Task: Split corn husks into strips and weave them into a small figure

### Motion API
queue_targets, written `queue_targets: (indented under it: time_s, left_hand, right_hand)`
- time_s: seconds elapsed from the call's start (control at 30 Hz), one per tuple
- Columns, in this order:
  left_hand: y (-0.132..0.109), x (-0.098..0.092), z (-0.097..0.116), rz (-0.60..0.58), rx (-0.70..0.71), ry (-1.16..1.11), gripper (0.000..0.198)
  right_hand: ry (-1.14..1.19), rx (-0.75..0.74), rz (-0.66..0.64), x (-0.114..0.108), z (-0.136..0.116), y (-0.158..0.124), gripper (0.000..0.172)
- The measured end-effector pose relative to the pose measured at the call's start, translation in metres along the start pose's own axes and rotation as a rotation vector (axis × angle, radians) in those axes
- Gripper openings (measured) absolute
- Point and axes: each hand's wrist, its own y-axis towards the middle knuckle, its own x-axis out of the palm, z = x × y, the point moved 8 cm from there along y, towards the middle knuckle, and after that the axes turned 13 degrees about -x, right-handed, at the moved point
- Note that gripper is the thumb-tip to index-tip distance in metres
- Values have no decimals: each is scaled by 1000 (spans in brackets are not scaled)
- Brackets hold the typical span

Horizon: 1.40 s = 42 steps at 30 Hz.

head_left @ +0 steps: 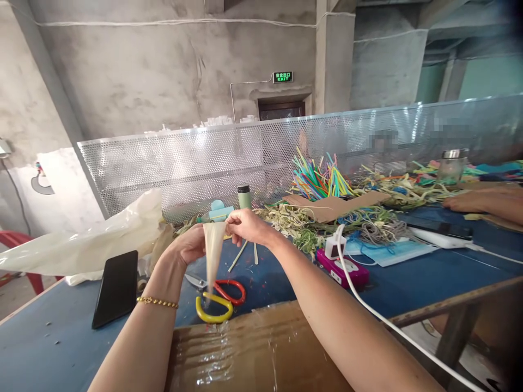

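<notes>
On the bench [61, 340], scissors [222, 300] lie beneath the hanging sheet [213, 245], between a phone [115, 288] at left and a socket block [341, 271] at right, with cardboard [253, 351] before them and a panel [212, 169] behind the heaped strands [291, 220].

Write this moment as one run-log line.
left hand: holding pale strip; right hand: at its upper edge; beneath: scissors, red and yellow handles, on blue table; black phone: left of scissors

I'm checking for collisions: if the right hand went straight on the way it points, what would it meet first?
The right hand would likely meet the cream strip first, then the left hand beyond it; exact depth is unclear.
</notes>
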Motion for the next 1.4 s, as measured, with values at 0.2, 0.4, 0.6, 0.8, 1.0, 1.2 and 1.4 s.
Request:
queue_targets:
  time_s: [0.2,0.4,0.6,0.8,1.0,1.2,1.4]
  left_hand:
    - [3,-2,6,177,145,69,33]
    - [9,1,6,202,168,-92,40]
    - [9,-2,9,239,219,-137,38]
    - [9,-3,11,275,261,-62,39]
    - [0,-1,21,374,368,93,41]
    - [-2,5,21,320,351,42,39]
    - [3,5,15,165,237,-173,33]
  right_hand:
    - [154,12,33,2,3,1,19]
    - [200,14,37,5,4,2,15]
    - [27,1,157,-4,5,4,17]
    - [-65,84,74,-2,11,1,9]
    - [206,86,127,-7,9,-1,14]
    - [166,40,225,-13,15,2,28]
    - [55,-13,218,-14,16,4,28]
